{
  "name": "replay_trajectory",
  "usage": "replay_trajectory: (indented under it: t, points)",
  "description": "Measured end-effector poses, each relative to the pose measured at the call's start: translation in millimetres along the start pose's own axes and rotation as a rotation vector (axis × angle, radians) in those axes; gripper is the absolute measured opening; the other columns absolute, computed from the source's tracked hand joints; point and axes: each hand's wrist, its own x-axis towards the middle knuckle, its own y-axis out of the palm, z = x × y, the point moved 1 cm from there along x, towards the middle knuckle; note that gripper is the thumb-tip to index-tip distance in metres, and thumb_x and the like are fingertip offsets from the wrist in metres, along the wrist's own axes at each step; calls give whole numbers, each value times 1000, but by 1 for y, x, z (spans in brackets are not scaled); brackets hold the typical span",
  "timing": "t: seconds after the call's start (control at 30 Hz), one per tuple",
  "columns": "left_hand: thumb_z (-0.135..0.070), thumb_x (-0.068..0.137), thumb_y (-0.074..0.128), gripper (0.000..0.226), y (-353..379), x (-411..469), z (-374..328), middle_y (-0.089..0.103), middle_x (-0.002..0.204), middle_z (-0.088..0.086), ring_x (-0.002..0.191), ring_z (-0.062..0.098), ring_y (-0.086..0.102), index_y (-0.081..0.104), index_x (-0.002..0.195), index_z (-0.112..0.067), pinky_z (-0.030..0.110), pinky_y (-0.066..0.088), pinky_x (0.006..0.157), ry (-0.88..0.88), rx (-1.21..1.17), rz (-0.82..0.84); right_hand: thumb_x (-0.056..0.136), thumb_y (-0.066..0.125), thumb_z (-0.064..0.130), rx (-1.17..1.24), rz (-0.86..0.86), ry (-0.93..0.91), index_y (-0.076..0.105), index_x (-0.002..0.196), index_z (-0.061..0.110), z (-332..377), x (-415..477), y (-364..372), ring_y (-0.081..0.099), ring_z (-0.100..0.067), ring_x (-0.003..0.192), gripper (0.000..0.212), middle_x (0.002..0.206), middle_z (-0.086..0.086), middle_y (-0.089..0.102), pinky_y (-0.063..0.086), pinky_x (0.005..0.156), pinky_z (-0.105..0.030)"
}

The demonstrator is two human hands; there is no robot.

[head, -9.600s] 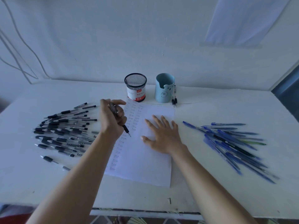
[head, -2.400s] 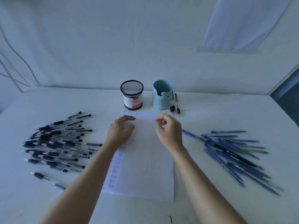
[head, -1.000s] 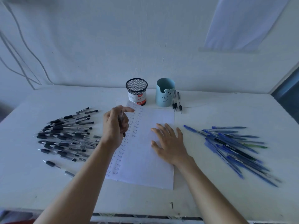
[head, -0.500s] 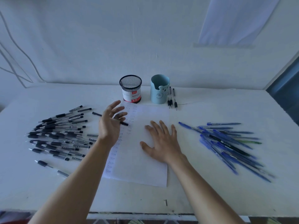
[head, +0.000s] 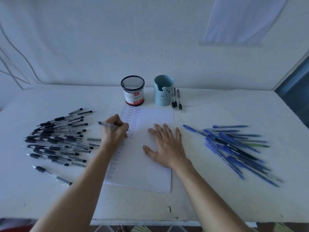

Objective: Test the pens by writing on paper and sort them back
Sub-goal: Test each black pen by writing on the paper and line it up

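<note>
Our left hand point(head: 115, 131) is pinching a pen point(head: 107, 125) over the paper point(head: 142, 173) at the surface's centre. Our right hand point(head: 167, 146) is lying spread, flattening the sheet.

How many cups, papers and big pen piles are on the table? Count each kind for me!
Pen cups: 2, the black mesh cup and the blue bear cup
Sheet of paper: 1
Big pen piles: 2, the black pile and the blue pile
Total: 5
</note>
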Motion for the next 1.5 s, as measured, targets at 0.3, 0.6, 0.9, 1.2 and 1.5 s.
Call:
replay_trajectory:
  t: [0.3, 0.6, 0.9, 1.2, 1.5]
  points:
    - [-8, 55, 48, 21, 1, 3, 4, 30, 54, 4, 54, 17, 29, 28, 59, -10, 31, 25, 48, 54, 170, 12, 75, 7, 76, 4, -24, 1, 22, 151, 35, 0, 0, 2, 0, -19, 153, 88, 166, 10, 9, -2, 119, -59]
    - [-11, 52, 40, 18, 4, 0, 3, 23, 59, 3, 61, 20, 20, 24, 58, -16, 32, 19, 51, 90, 261, 34, 77, 9, 76, 8, -26, -2, 22, 152, 34, 0, 0, 2, 0, -21, 153, 87, 166, 9, 9, -3, 118, -60]
    - [-8, 55, 44, 24, 3, 0, 4, 24, 55, 1, 56, 18, 21, 22, 57, -17, 27, 18, 49, 97, 220, 33, 77, 9, 75, 11, -24, -6, 21, 152, 34, 0, 0, 2, 0, -21, 153, 86, 166, 8, 9, -4, 118, -60]
    - [0, 61, 47, 30, 6, -1, 1, 23, 57, 1, 59, 20, 20, 23, 57, -18, 27, 17, 51, 81, 255, 37, 76, 8, 75, 2, -21, 4, 20, 152, 35, -1, 1, 4, -1, -20, 153, 87, 166, 9, 8, -4, 119, -60]
    - [-11, 54, 43, 18, 6, -2, 1, 25, 57, 4, 58, 20, 22, 25, 57, -16, 28, 18, 49, 114, 287, 49, 76, 7, 76, 5, -29, 4, 21, 152, 35, 0, 1, 3, 0, -20, 153, 87, 166, 9, 9, -4, 119, -59]
